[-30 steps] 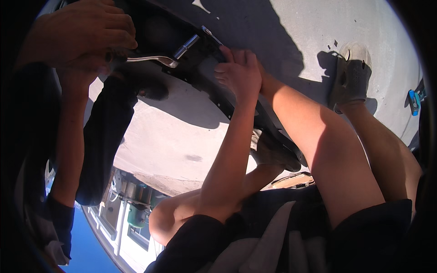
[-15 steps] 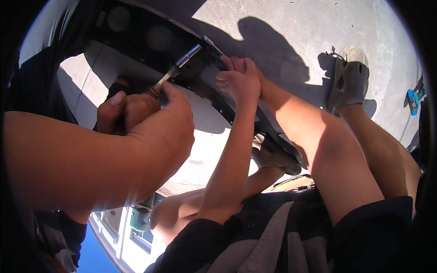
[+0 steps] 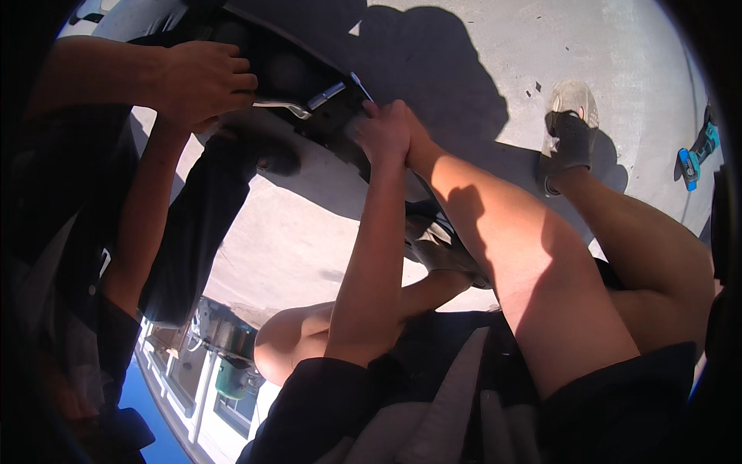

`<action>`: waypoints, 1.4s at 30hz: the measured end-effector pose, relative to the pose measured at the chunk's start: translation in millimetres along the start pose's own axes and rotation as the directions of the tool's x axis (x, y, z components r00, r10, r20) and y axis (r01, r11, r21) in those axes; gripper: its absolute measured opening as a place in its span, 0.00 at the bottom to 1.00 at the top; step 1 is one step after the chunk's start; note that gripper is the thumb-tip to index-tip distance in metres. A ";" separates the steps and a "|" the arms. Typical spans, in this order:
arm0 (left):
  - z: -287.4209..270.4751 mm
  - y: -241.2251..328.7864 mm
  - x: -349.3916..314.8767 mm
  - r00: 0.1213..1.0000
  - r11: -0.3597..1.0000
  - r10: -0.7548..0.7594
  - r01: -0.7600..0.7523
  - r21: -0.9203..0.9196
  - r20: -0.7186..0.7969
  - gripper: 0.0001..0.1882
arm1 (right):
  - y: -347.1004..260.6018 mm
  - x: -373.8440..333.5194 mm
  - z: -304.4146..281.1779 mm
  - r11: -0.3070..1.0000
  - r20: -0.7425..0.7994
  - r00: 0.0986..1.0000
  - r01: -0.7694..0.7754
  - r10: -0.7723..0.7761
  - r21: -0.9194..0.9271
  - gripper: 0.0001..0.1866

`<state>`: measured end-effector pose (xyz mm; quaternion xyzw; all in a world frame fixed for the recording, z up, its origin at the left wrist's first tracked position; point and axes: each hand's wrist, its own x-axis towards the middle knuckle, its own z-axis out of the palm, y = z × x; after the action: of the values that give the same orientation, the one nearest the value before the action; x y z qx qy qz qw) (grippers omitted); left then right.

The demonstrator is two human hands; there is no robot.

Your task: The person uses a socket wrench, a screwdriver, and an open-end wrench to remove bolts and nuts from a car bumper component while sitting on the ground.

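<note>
My left hand (image 3: 379, 141) and my right hand (image 3: 413, 133) are closed together, overlapping, at the end of a slim shiny wrench (image 3: 360, 86). The wrench reaches up to the edge of a long black metal part (image 3: 292, 71). Much of my right hand is hidden by the left. Across the part from me, a co-worker's hand (image 3: 207, 83) grips the handle of a ratchet (image 3: 270, 104). Its chrome socket (image 3: 327, 95) points at the part near my wrench; how the two tools meet the fastener is too dark to tell.
My clog-style shoes stand either side of the black part, one shoe (image 3: 570, 127) on the concrete floor (image 3: 479, 31) at right. A teal cordless tool with a blue battery (image 3: 688, 166) lies at far right. The co-worker's dark trouser leg (image 3: 205, 220) is at left.
The co-worker's hand and forearm have swung up and away on the left, turning the ratchet handle toward level. My hands stay closed at the wrench, shifted slightly left in the picture.
</note>
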<state>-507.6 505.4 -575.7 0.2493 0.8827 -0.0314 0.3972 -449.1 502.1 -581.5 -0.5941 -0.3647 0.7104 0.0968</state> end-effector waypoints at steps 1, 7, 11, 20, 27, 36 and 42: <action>-22.2 21.7 -7.3 0.998 0.989 -0.030 0.037 -0.144 0.050 0.31 | 0.3 9.4 4.6 0.998 0.041 0.998 -0.041 0.043 -0.038 0.12; -78.8 78.5 -0.9 0.870 0.566 -0.074 0.439 -0.697 0.488 0.13 | -29.3 63.2 -3.9 0.451 0.416 0.903 0.418 -0.109 -0.789 0.12; -84.5 44.3 -15.3 0.940 0.575 -0.069 0.312 -0.757 0.335 0.14 | -41.6 43.0 11.0 0.328 0.577 0.811 0.573 -0.097 -0.751 0.14; -30.3 19.4 -34.0 0.999 0.779 -0.023 -0.009 -0.627 -0.043 0.23 | 20.2 33.0 2.3 0.465 0.435 0.866 0.500 -0.248 -0.731 0.20; -50.6 60.2 -55.2 0.986 0.689 -0.067 0.158 -0.708 0.155 0.21 | 41.9 52.3 -2.2 0.226 0.422 0.818 0.530 -0.390 -0.818 0.21; -22.5 16.1 -39.8 0.999 0.522 0.050 -0.020 -0.853 0.007 0.15 | 15.1 16.8 -5.4 0.673 0.244 0.892 0.448 -0.380 -0.588 0.26; -1.4 0.4 -30.9 0.993 0.476 0.049 -0.114 -0.872 -0.103 0.14 | 5.7 8.6 -9.1 0.859 0.184 0.939 0.340 -0.290 -0.383 0.12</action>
<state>-491.1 493.3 -552.5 0.0545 0.7747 0.4497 0.4413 -441.4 506.7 -592.1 -0.4896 -0.6026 0.6271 0.0631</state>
